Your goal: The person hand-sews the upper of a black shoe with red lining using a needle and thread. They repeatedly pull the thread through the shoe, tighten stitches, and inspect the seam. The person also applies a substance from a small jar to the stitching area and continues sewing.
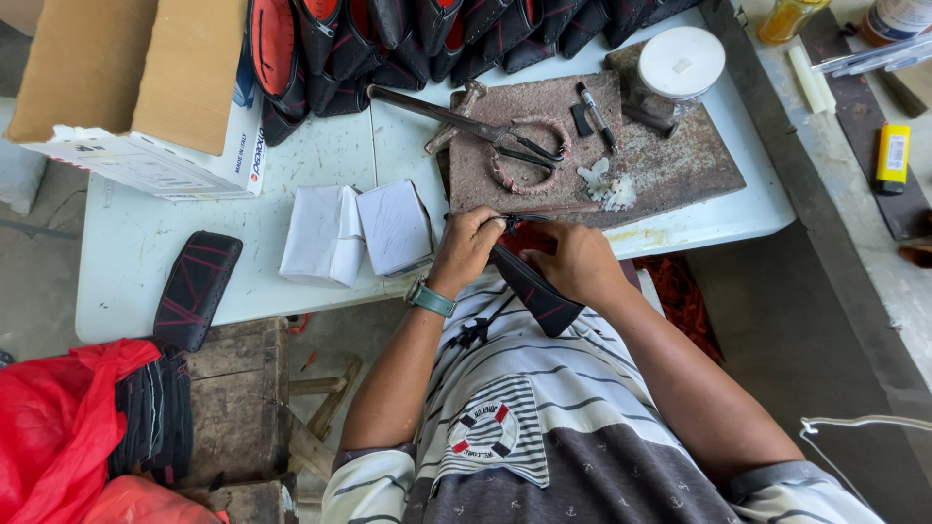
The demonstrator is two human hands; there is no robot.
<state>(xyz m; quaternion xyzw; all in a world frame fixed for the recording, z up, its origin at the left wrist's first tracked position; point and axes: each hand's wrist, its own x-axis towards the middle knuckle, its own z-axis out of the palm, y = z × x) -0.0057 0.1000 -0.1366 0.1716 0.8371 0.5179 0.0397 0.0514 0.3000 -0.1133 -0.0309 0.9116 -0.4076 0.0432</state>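
Item: black stitched pouch point(532, 286), long and narrow, red lining showing at its upper end; held slantwise over the near edge of the white table point(136, 252), its lower end hanging down toward the striped shirt point(544, 408).
Left hand point(468, 245): fingers curled shut on the pouch's upper end, pinching it at the table edge; green wristwatch point(430, 298) on the wrist.
Right hand point(575, 260): fingers closed along the pouch's right side, thumb across its face (fingertips partly hidden).
Just beyond the hands: rusty metal plate point(680, 160) carrying scissors point(485, 131), a black pen point(595, 116), a white-lidded jar point(681, 62) and a small heap of white scraps point(607, 186).
Left of the hands: two white folded packets point(354, 231), bare tabletop around them; a further black pouch point(197, 288) overhanging the near edge.
Far edge: row of finished black-and-red pouches point(408, 39); cardboard box point(136, 87) at the far left corner.
Below the table, left: red plastic bag point(53, 417), wooden stool point(252, 408).
Right: grey bench point(845, 184) with a yellow lighter point(892, 157), well apart from the hands
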